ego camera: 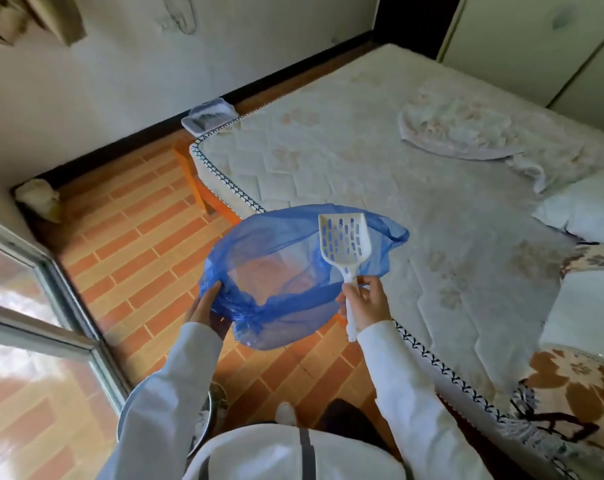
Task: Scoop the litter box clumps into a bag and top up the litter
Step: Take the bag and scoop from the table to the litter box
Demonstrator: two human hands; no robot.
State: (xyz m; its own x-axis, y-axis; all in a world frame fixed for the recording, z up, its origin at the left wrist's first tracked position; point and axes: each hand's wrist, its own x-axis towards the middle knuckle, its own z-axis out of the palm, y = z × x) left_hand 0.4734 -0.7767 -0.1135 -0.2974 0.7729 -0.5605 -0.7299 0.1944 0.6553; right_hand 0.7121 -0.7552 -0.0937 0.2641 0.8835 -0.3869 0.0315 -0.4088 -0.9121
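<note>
Bag is blue, thin, held open in mid-air over the floor beside the bed, mouth facing up. Left hand grips the bag's near-left rim w/ curled fingers; right hand pinches the scoop by its handle and looks to catch the right rim too, though I can't tell for sure. Scoop's slotted head stands above the bag mouth, empty. Litter box, prob the clear tub, sits well apart by the wall at the bed's far corner.

To do this step well: keep the mouth spread wide by both hands, carry it over near the box before scooping, don't let the rim fold shut.
</note>
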